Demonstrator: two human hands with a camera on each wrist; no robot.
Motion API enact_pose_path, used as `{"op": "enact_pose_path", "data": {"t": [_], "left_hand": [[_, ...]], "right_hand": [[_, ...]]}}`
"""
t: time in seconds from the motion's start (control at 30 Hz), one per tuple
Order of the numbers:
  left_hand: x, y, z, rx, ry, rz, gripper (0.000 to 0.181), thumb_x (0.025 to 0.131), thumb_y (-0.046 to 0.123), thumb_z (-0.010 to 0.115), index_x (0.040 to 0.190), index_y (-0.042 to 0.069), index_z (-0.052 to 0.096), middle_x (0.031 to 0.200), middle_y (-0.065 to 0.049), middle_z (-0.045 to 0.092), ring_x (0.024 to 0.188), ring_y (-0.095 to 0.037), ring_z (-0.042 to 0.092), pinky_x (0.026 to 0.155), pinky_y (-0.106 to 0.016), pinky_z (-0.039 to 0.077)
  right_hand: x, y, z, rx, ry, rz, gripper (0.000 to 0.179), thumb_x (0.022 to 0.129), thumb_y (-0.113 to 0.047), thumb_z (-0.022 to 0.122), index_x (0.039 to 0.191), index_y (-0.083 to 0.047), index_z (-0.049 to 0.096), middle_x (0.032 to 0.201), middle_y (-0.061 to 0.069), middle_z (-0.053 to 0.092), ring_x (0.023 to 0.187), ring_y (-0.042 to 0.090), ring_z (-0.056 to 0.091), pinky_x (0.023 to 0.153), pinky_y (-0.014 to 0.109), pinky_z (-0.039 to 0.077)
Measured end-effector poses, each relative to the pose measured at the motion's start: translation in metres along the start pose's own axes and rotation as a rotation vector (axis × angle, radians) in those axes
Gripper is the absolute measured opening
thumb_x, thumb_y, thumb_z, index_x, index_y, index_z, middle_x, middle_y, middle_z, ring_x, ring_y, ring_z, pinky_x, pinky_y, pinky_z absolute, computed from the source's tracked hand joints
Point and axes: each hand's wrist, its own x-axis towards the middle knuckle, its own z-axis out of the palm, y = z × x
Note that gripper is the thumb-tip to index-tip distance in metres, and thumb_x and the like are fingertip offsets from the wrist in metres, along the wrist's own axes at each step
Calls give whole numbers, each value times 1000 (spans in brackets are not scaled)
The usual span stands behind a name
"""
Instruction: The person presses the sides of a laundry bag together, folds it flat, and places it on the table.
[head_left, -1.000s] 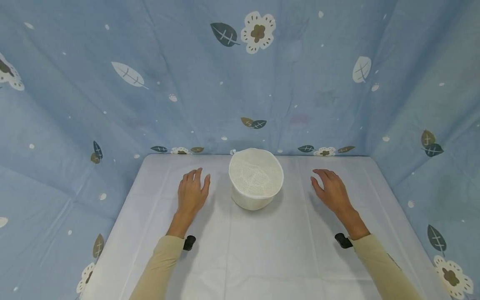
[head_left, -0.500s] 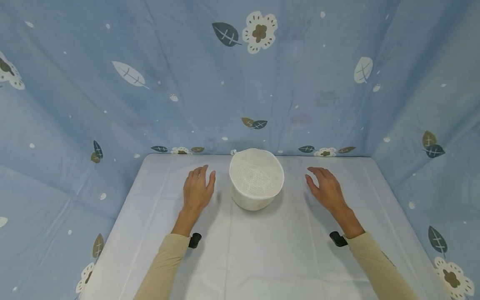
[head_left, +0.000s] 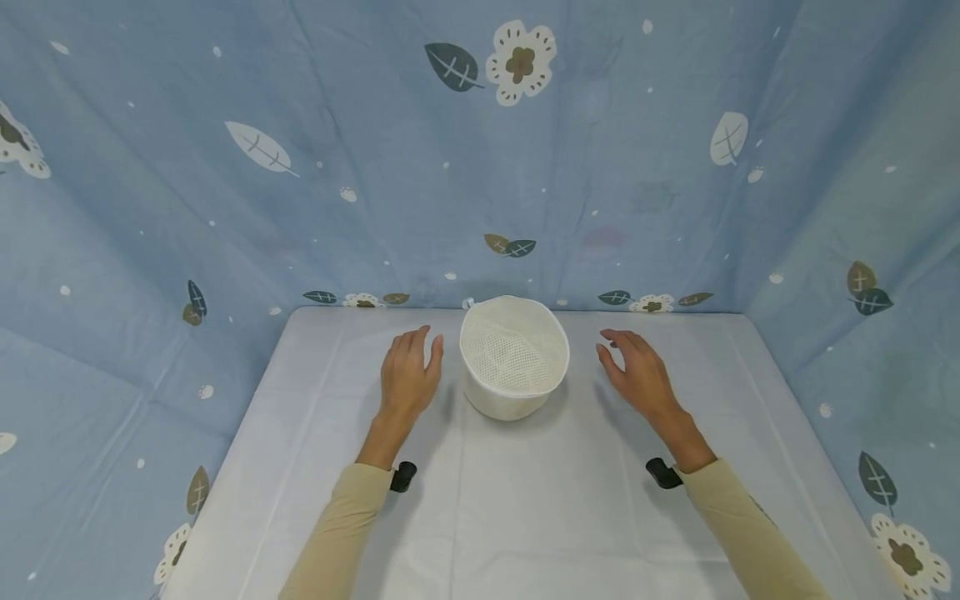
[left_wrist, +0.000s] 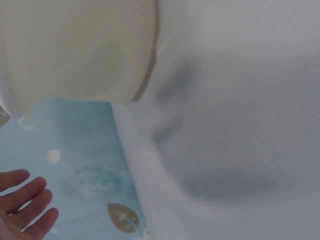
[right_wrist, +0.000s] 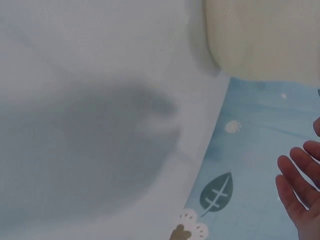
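A cream mesh laundry bag (head_left: 513, 358), round and standing upright with a white-edged mesh top, sits at the middle back of the white table. A small pale tab (head_left: 468, 303) sticks out at its upper left edge. My left hand (head_left: 408, 375) hovers just left of the bag, fingers relaxed and pointing forward, holding nothing. On the other side my right hand (head_left: 637, 373) is raised over the table, its thumb spread from loosely bent fingers, also holding nothing. Both wrist views show part of the bag's mesh wall (left_wrist: 80, 50), apart from the fingers (right_wrist: 295, 180).
Blue curtains (head_left: 390, 167) printed with leaves and flowers hang behind the table (head_left: 540, 517) and along both sides. Black wrist cameras (head_left: 403, 477) sit at the cuffs of the beige sleeves. Hand shadows fall on the white cloth.
Both hands have moved inward toward the bag, the left one rightward and the right one leftward, each slightly forward. The bag has stayed in place.
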Motion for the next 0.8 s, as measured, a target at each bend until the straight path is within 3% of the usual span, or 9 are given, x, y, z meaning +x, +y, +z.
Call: {"op": "enact_pose_path", "data": {"t": [0.43, 0.8], "left_hand": [[5, 19, 5, -77, -67, -75, 42, 108, 30, 53, 125, -5, 68, 110, -19, 72, 102, -36, 66, 86, -49, 57], [6, 33, 13, -146, -81, -121, 38, 107, 27, 56, 120, -6, 70, 102, -15, 73, 91, -31, 68, 75, -45, 58]], "right_hand": [[7, -19, 7, 82, -57, 36, 32, 103, -18, 66, 127, 2, 66, 116, 17, 71, 99, 31, 68, 82, 50, 59], [12, -32, 15, 193, -130, 52, 32, 103, -16, 66, 129, 3, 65, 117, 17, 70, 96, 28, 69, 82, 44, 60]]}}
